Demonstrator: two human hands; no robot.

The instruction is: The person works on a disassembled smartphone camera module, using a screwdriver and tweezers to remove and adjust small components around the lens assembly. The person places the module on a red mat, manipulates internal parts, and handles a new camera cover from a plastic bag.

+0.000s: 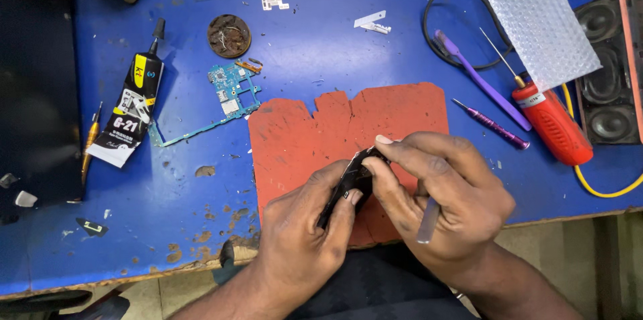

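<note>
Over the red work mat [315, 132], my left hand [301, 233] grips a small black phone part [348, 182], held tilted on edge. My right hand [442, 193] presses thumb and fingers on the top of the same part. A flat grey metal tool [429, 219] is tucked under the right palm, pointing down. Much of the black part is hidden by my fingers.
A blue circuit board [228, 89] lies left of the mat on the blue table [167, 179]. A black glue tube [137, 99] sits further left. A red-handled screwdriver [549, 122], purple tools [482, 85], bubble wrap [536, 18] and speakers [606, 72] are at the right.
</note>
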